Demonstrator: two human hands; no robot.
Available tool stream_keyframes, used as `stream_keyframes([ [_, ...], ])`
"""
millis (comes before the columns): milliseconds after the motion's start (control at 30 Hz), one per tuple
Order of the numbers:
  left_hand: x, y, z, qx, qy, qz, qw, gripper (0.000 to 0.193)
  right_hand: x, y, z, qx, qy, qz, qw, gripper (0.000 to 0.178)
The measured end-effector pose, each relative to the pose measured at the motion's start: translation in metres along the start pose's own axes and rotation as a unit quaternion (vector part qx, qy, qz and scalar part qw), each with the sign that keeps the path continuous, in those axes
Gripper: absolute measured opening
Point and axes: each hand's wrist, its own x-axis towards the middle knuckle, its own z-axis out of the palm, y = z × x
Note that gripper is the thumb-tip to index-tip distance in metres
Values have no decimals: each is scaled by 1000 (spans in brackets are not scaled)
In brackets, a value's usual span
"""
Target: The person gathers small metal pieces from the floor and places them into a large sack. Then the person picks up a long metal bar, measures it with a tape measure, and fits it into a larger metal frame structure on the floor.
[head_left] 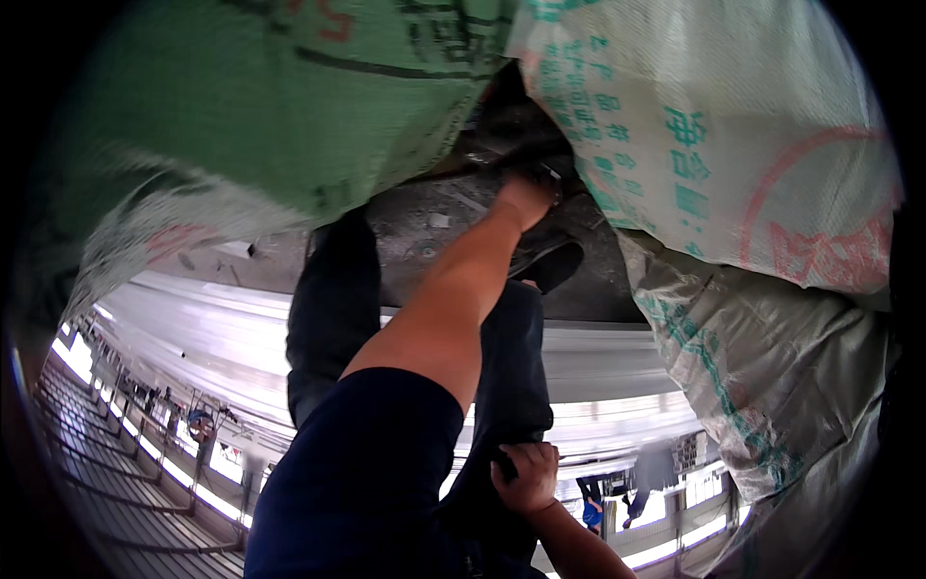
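Note:
My left hand reaches down into the dark gap between large woven sacks, close to the floor. A small dark thing with a shiny edge lies at its fingers, which are mostly hidden in shadow. Left of the gap hangs a green woven sack; on the right bulges a white woven sack with green and red print. My right hand rests by my dark trouser leg, its fingers curled round something black, too dark to make out.
A crumpled pale sack sits below the white one. Small scraps litter the dark floor near my shoe. Long whitish sheets or bars stretch behind my legs. People in blue and dark clothes appear upside down farther off.

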Motion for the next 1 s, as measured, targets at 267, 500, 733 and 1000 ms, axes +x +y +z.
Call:
stream_keyframes([
  [267, -166, -22, -116, -126, -112, -81, 982, 43, 11, -14, -9, -87, -3, -38, 996, 27],
  [500, -341, -141, -190, -225, 6, -334, 915, 70, 15, -38, -11, -214, -61, -58, 973, 27],
  [733, -475, -319, -160, -364, -16, -560, 744, 40, 50, -78, 0, -268, -60, -88, 957, 24],
  [1000, -472, -441, -145, -283, 157, -620, 714, 46, 59, -97, 24, -329, -125, -115, 929, 22],
])
